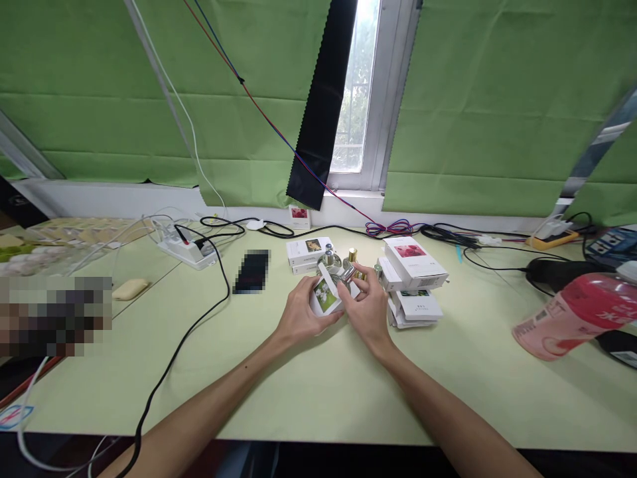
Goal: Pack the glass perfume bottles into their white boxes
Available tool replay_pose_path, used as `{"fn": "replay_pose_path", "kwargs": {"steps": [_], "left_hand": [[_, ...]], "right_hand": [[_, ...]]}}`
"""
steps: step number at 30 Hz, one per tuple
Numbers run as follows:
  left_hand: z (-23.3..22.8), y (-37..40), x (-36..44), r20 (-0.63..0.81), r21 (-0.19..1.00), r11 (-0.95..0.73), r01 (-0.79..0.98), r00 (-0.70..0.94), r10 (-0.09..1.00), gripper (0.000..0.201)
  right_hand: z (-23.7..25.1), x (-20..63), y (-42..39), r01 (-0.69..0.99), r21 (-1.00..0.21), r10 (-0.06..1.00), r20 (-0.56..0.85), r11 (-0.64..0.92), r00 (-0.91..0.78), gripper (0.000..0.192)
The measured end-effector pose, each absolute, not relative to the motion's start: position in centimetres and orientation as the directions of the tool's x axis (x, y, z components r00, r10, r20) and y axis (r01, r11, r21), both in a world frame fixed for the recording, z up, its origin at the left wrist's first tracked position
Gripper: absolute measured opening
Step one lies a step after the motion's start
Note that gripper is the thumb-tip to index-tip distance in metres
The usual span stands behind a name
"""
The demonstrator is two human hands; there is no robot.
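My left hand (304,312) is wrapped round a small white carton (326,295) with a white-flower picture on a green ground, tilted towards me. At its upper end a flap stands open. Close beside it, my right hand (365,307) pinches a small bottle with a silver cap (348,273), apparently a perfume bottle. Its lower part is hidden by the fingers and the carton. Just beyond my hands stand several little glass bottles with metal caps, one gold-capped bottle (353,255) among them. Two white cartons (309,250) lie stacked behind my left hand.
Right of my hands is a pile of white cartons (415,260). Farther right stands a pink drink bottle (572,315). A dark phone-like slab (252,271) lies left, near a power strip (186,251) and a black cable (172,355). Cables run along the back wall.
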State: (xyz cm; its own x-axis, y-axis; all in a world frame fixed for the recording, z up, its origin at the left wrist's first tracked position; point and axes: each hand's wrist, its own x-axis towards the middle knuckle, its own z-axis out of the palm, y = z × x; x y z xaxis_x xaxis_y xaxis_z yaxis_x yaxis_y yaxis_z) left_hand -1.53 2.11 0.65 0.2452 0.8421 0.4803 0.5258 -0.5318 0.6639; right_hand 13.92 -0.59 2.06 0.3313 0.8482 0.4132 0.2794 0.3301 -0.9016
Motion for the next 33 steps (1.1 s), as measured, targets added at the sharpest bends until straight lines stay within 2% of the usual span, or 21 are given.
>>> {"fn": "replay_pose_path", "kwargs": {"steps": [33], "left_hand": [[0.67,2.13,-1.63,0.454,0.691,-0.508,0.514,0.238,0.858,0.059]], "right_hand": [[1.74,14.04,-0.22,0.293,-0.879,0.839,0.458,0.377,0.294,0.024]]}}
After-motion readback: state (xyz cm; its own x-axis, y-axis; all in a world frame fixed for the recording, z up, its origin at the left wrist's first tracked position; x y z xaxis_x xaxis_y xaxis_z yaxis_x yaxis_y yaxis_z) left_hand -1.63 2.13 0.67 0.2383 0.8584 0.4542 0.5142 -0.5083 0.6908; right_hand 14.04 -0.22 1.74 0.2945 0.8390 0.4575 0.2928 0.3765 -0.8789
